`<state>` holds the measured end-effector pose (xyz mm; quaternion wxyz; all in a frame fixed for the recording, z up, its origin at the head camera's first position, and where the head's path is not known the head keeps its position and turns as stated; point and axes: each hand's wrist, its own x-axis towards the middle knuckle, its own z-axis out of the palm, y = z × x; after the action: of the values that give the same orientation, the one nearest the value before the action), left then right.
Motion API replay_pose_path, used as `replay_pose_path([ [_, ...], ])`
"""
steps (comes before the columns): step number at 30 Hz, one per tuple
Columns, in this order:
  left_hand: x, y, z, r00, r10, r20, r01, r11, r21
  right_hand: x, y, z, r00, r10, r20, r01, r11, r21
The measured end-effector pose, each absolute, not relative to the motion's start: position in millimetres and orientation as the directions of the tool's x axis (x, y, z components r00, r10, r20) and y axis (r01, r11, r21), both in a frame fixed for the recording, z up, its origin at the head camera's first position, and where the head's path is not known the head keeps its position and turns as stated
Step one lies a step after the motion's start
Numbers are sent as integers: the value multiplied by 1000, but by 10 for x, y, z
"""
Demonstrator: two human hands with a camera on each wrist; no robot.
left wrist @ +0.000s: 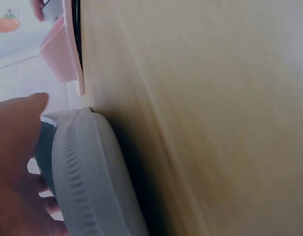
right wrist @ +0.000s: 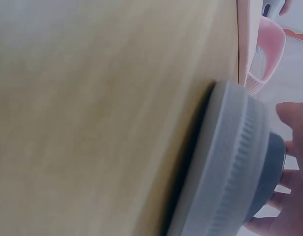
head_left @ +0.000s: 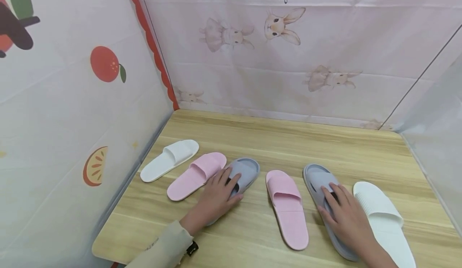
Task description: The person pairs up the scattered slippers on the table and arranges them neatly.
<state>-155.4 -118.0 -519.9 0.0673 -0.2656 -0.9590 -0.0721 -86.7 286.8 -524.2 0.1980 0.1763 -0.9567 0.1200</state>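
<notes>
Our left hand [head_left: 218, 195] is resting on one grey, rounded, rubbery-looking slipper [head_left: 250, 171], our right hand [head_left: 346, 218] on its grey mate [head_left: 319, 177], both relaxed, not gripping. Sliding them outward over the wood-grain desk [head_left: 281, 133], we could be bumping the left ribbed pink slipper [head_left: 188, 181] or right ribbed white slipper [head_left: 380, 204]; toward the far edge, we are having more room.

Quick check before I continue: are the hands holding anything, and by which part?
The left hand lies over the left gray slipper, the right hand over the right gray slipper, each at the strap. Whether either grips cannot be told.
</notes>
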Motion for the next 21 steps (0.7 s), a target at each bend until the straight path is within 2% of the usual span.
replay_pose_path([
  [10, -1526, -1124, -5223, -859, 473, 196, 492, 868, 62, -885, 2867, -5235, -828, -318, 462, -412, 904, -117],
  [21, -1489, -1057, -5195, -877, 436, 202, 456, 888, 65, -894, 2845, -5214, -842, -313, 440, -404, 906, -129],
])
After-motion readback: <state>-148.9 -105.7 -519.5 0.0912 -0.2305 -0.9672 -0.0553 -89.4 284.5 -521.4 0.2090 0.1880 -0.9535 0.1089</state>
